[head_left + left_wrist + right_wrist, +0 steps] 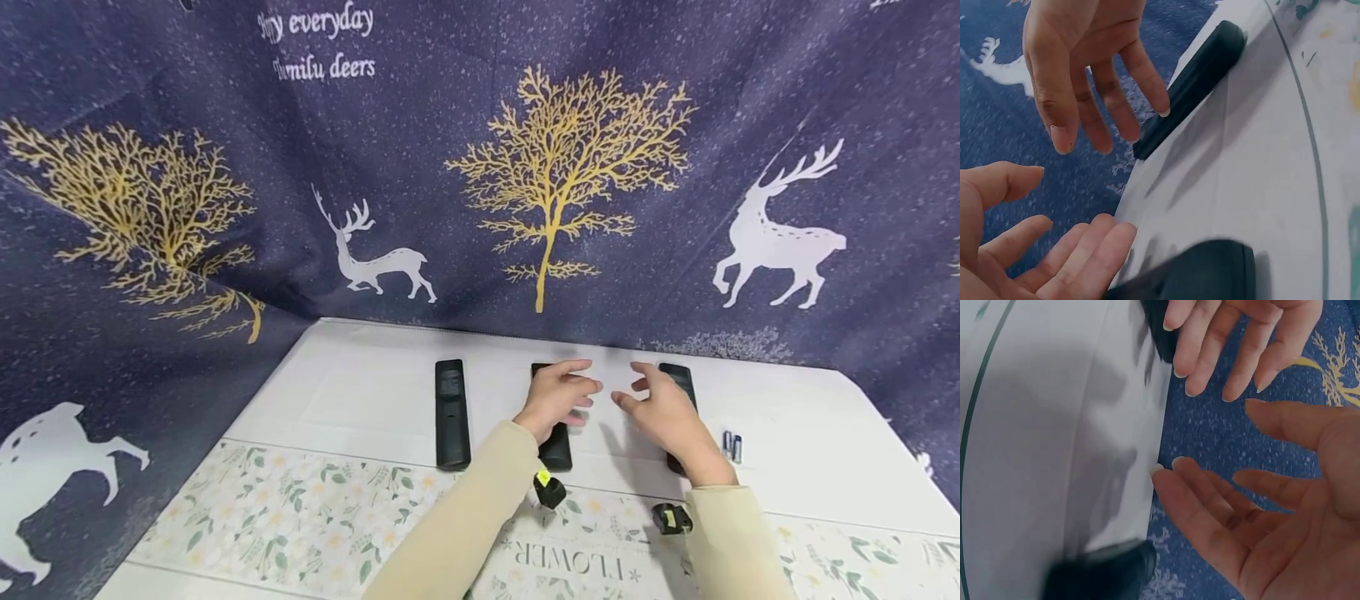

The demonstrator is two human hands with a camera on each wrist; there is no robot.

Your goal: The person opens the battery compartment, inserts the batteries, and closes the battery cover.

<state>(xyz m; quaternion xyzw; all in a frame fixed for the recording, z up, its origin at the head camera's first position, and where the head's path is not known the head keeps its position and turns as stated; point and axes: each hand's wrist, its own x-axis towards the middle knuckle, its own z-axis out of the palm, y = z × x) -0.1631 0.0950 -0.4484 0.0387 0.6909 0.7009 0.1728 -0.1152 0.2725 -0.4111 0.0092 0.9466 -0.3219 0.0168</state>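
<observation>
Both hands hover over the white table with fingers spread and loosely bent, holding nothing. My left hand is above the middle black remote control, covering part of it. My right hand is raised in front of the right black remote control, which shows past its fingers and under the wrist. The palms face each other across a gap. In the left wrist view the right remote lies beyond the right hand. The right wrist view shows the left hand opposite the right hand.
A third black remote control lies to the left, its back facing up. Two small batteries lie right of the right remote. A floral cloth strip crosses the table's near side. A dark blue curtain with deer and trees hangs behind.
</observation>
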